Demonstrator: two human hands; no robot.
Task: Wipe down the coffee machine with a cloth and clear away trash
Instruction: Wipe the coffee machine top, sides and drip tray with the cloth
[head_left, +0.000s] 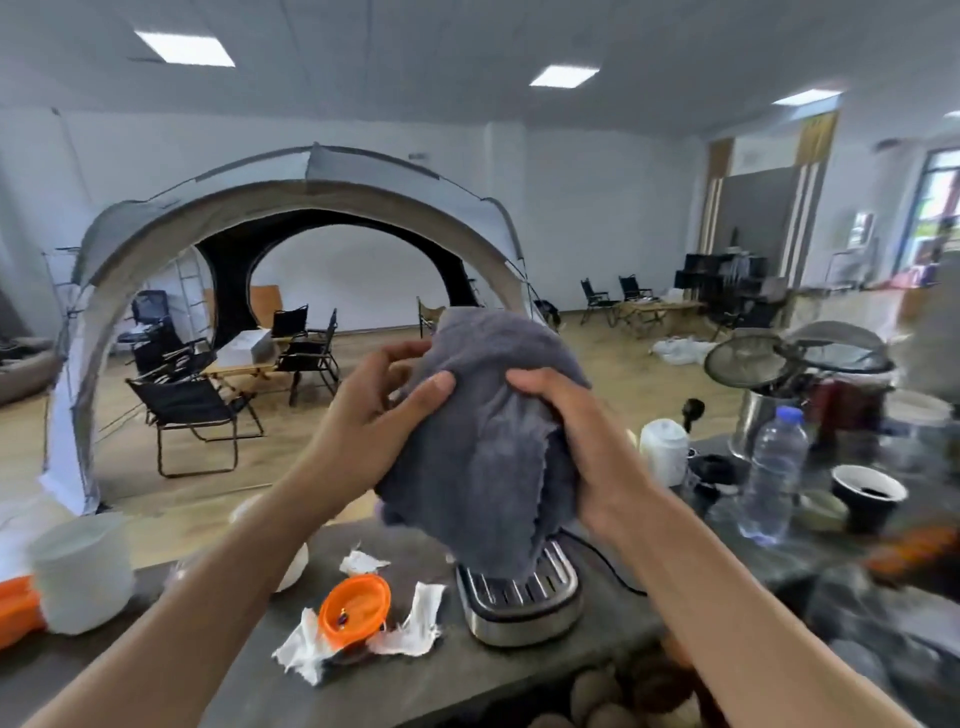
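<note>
Coffee machine (519, 597) mostly hidden behind grey cloth (488, 441), left hand (374, 415) and right hand (582, 447) each in closed grip on it

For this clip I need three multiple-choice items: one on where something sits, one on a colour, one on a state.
1. Where is the orange lid relative to the coffee machine?
A. To its left, among torn paper
B. On its drip tray
C. Behind it

2. What colour is the cloth?
A. White
B. Grey
C. Orange

3. How is the cloth held?
A. Lying flat on the counter
B. Left hand only
C. Both hands, above the machine

Answers:
1. A, the lid lies among white paper scraps left of the machine.
2. B, the bunched fabric is grey.
3. C, left hand and right hand both grip it over the machine.
</note>
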